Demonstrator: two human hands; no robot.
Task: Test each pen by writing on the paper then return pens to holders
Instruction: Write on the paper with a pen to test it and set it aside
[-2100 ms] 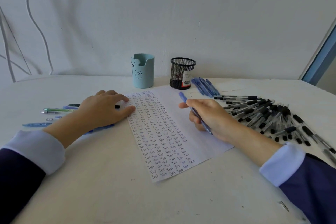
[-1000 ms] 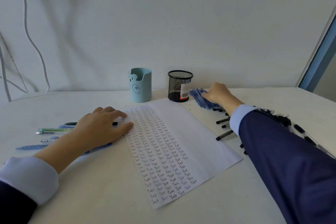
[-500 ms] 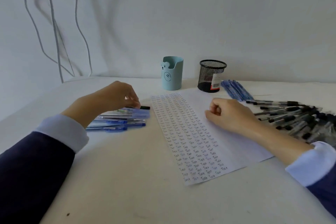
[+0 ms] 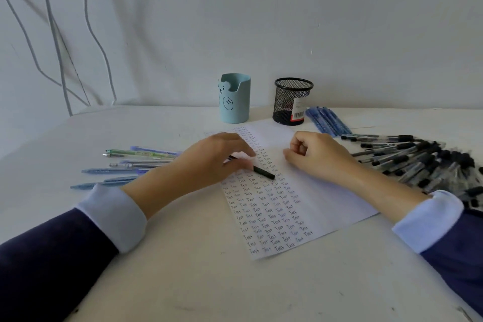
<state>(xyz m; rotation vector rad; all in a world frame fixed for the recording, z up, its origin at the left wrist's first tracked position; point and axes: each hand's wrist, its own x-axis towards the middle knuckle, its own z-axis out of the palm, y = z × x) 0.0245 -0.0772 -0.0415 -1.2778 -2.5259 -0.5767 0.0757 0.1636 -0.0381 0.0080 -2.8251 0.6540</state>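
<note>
A white paper (image 4: 324, 196) covered with rows of the word "Test" lies in the middle of the table. My left hand (image 4: 209, 162) holds a black pen (image 4: 262, 172) over the paper's left columns, its dark end pointing right. My right hand (image 4: 317, 155) rests on the paper with its fingers curled and nothing in it. A light blue holder (image 4: 234, 98) with a bear face and a black mesh holder (image 4: 292, 100) stand at the back, both looking empty.
Several blue and green pens (image 4: 136, 162) lie left of the paper. A small bunch of blue pens (image 4: 328, 121) lies beside the mesh holder. A large heap of black-capped pens (image 4: 423, 162) fills the right side. Cables (image 4: 52, 34) hang on the wall at the left.
My right hand laid its blue pen with the bunch by the mesh holder and came back empty. My left hand picked a black pen from the left group and carried it over the paper.
</note>
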